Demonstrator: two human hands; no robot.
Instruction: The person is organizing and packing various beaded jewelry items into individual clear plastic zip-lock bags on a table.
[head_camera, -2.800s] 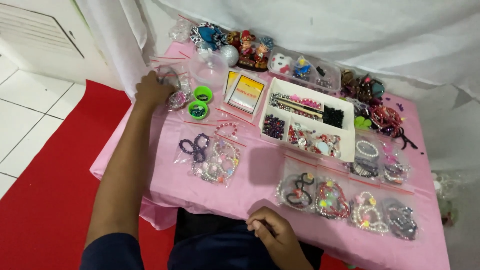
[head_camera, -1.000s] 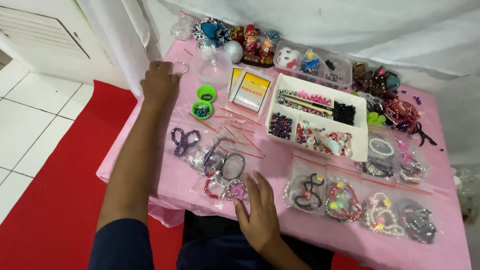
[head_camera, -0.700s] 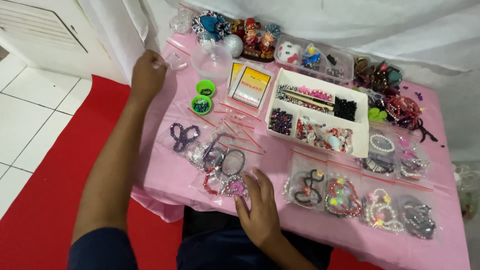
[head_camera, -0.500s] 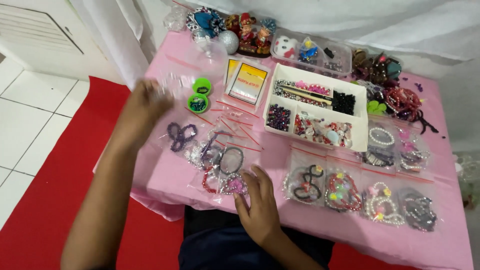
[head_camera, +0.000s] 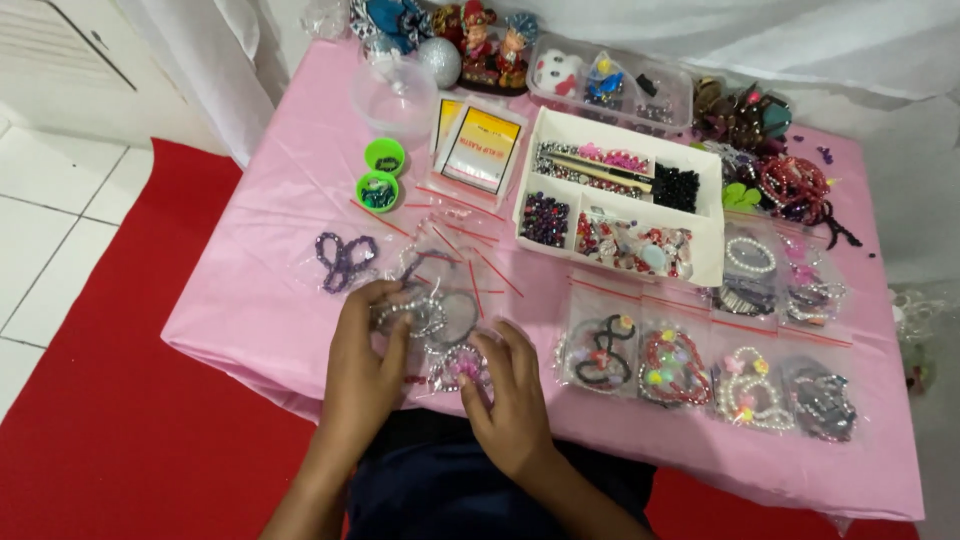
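Pink cloth (head_camera: 270, 300) covers the table. Nearest, both hands work a loose heap of clear bracelet bags (head_camera: 440, 300) at the front edge. Left hand (head_camera: 362, 355) has fingers curled over a bag of pale beads, pinching it lightly. Right hand (head_camera: 512, 395) lies spread, fingertips pressing a bag with a pink bracelet, nothing clasped. Beside them, more bags lie in neat rows (head_camera: 700, 370), likely for display. Farther back: white divided tray (head_camera: 620, 205) of beads, two green caps (head_camera: 380, 172), figurines (head_camera: 490, 45).
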